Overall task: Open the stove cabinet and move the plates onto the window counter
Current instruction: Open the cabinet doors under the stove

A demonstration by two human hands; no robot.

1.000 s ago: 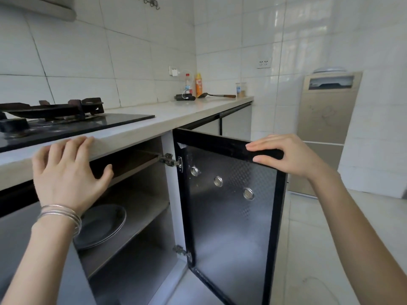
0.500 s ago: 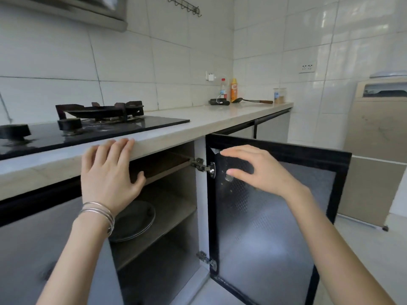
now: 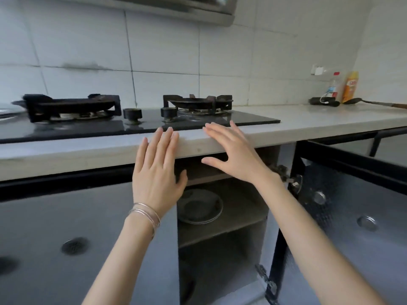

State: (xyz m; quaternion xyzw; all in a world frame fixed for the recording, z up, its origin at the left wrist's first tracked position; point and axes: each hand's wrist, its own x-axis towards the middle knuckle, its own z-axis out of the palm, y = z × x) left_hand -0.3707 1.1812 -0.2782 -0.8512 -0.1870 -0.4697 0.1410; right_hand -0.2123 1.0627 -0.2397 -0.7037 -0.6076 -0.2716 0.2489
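The cabinet under the stove stands open, its dark metal door (image 3: pixel 343 216) swung out to the right. On the upper shelf (image 3: pixel 240 219) inside lies a small stack of dark plates (image 3: pixel 199 206). My left hand (image 3: pixel 157 172), bracelets on the wrist, lies flat against the counter's front edge, fingers spread, just left of the opening. My right hand (image 3: pixel 234 155) hovers open in front of the counter edge above the opening, holding nothing. Both hands are above the plates and apart from them.
A black two-burner gas stove (image 3: pixel 136 117) sits on the pale counter (image 3: pixel 319 124). Far right on the counter stand a bottle (image 3: pixel 333 88), a yellow container (image 3: pixel 350 86) and a spatula (image 3: pixel 374 102). A closed grey cabinet door (image 3: pixel 83 238) fills the left.
My right hand let go of the door's top edge and moved left to the counter edge over the opening. The view swung left toward the stove. My left hand stayed on the counter edge.
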